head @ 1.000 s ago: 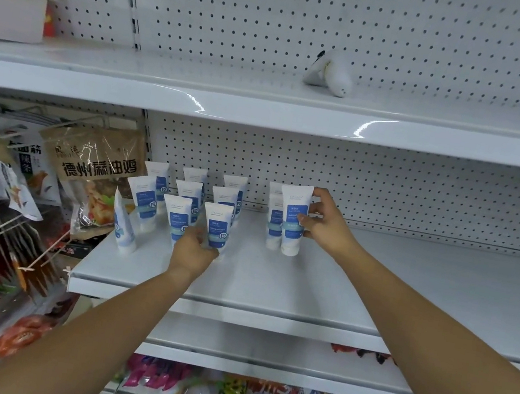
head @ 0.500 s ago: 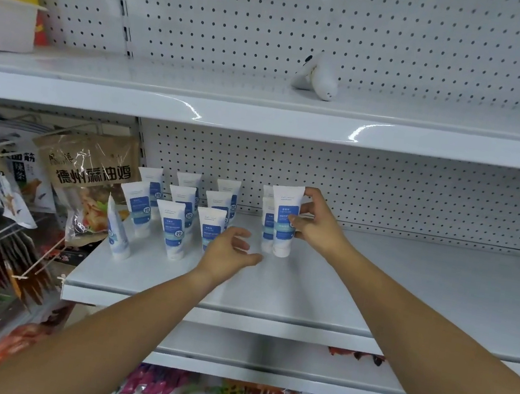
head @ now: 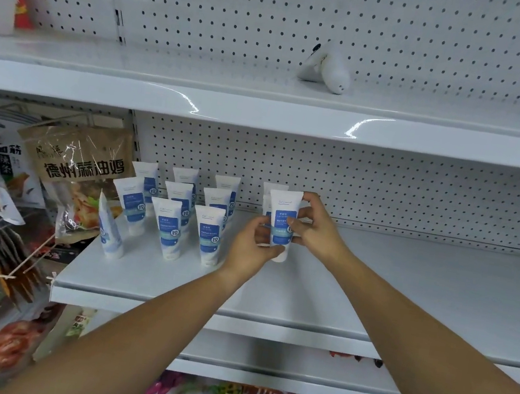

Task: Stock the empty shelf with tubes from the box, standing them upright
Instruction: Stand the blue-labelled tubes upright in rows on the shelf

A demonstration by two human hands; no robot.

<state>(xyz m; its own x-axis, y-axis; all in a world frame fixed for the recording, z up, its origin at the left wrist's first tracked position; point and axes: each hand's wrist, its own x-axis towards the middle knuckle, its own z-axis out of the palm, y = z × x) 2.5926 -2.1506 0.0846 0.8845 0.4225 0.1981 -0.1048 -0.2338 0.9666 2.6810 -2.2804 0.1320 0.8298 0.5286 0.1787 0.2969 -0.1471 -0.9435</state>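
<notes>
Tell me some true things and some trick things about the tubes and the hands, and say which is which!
1. The left hand and the right hand both hold one tube. True.
2. The other tubes lie flat on the shelf. False: they stand up on their caps, and only the end tube on the left leans.
3. The top shelf has tubes on it. False: no tubes show there, but a small white thing lies on it.
4. A brown snack bag hangs to the left of the tubes. True.
</notes>
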